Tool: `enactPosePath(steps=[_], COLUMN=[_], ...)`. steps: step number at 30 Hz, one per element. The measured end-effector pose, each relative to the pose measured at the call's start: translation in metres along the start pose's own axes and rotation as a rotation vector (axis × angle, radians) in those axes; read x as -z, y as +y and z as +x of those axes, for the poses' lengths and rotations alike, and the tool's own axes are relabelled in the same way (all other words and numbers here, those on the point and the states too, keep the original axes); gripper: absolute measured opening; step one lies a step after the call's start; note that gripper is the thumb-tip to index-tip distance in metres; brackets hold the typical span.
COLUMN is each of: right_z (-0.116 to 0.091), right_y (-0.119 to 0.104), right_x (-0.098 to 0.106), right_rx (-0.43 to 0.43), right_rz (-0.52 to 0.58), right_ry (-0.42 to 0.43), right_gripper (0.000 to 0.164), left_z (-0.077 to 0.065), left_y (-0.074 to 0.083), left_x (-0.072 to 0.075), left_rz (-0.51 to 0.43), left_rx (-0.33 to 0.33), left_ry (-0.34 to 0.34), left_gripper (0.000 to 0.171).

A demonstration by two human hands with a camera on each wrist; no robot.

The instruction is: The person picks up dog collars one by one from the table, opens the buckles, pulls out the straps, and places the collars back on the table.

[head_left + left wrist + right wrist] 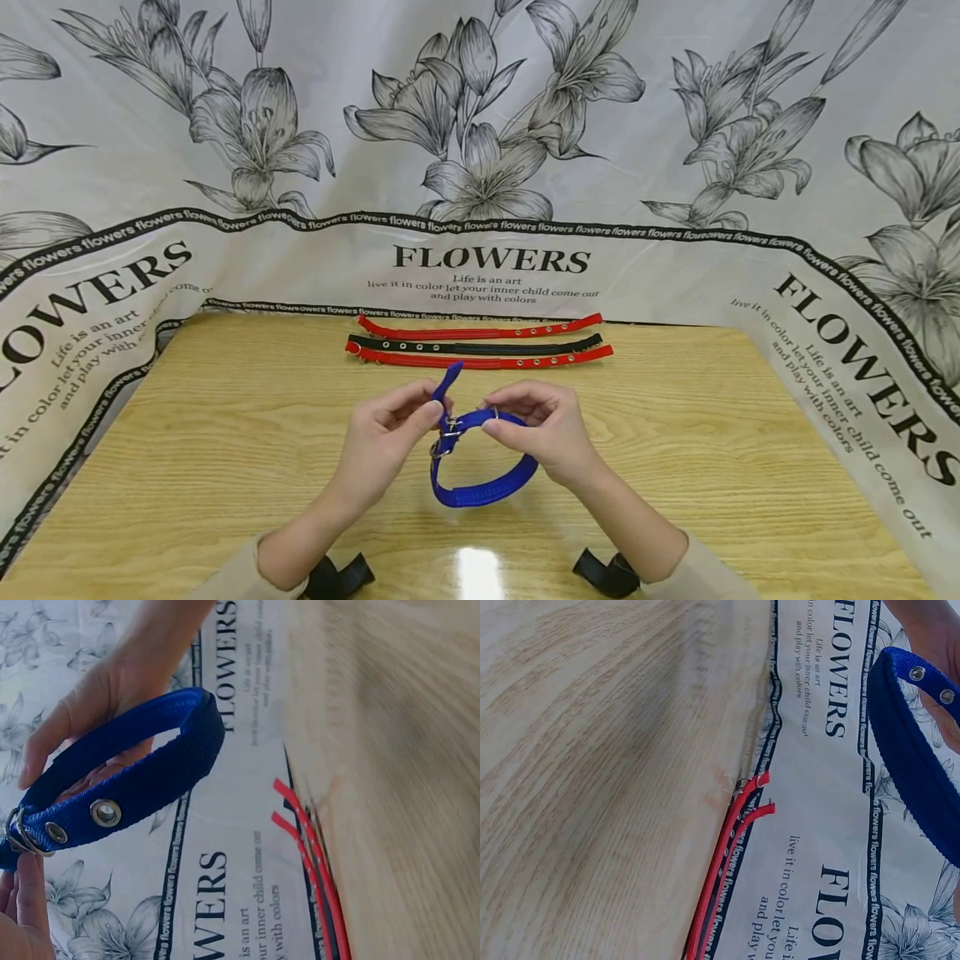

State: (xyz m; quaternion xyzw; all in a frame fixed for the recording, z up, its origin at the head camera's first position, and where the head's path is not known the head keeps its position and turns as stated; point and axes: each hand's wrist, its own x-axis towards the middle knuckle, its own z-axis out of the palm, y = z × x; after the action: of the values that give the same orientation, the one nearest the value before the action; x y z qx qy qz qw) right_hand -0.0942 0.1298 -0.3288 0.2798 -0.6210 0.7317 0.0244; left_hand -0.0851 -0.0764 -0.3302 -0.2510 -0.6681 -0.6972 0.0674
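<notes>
A blue collar point(487, 493) with metal eyelets is bent into a loop above the table, its padded section hanging lowest. My left hand point(382, 437) pinches the strap near its free end, which points up past the fingers. Between the hands sits the metal buckle point(450, 432), with a ring hanging just below it. On the other side of the loop, my right hand point(551, 429) pinches the band between thumb and fingers. Two eyelets show on the collar point(161, 769) in the left wrist view. From the right wrist, the collar's band point(907, 742) appears at the right edge.
Two red collars point(480, 334) point(468, 362) lie lengthwise at the back of the wooden table point(247, 400), with a black collar point(510, 348) between them. Behind the table hangs a white cloth point(300, 262) printed with flowers and lettering, which also runs along both sides.
</notes>
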Motion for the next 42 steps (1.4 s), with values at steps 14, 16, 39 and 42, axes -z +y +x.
enactPosePath(steps=[14, 16, 39, 42], right_z=[0.004, 0.005, 0.012, 0.012], right_y=[-0.015, -0.019, -0.017, -0.018], right_x=[0.015, 0.011, 0.011, 0.013], right_rx=[-0.198, -0.253, -0.516, -0.515], right_rz=[-0.135, -0.168, 0.488, 0.482], right_ry=[-0.012, 0.045, 0.217, 0.232], right_gripper=[0.011, 0.014, 0.010, 0.009], left_z=[0.005, 0.006, 0.006, 0.006], left_y=[-0.009, -0.011, -0.029, -0.031], left_x=[-0.004, -0.004, -0.007, -0.005], left_rz=[0.319, 0.368, 0.525, 0.525], left_rx=[-0.288, -0.364, -0.362, -0.367], left_ry=[-0.019, -0.032, -0.058, -0.052], left_gripper=[0.020, 0.021, 0.030, 0.031])
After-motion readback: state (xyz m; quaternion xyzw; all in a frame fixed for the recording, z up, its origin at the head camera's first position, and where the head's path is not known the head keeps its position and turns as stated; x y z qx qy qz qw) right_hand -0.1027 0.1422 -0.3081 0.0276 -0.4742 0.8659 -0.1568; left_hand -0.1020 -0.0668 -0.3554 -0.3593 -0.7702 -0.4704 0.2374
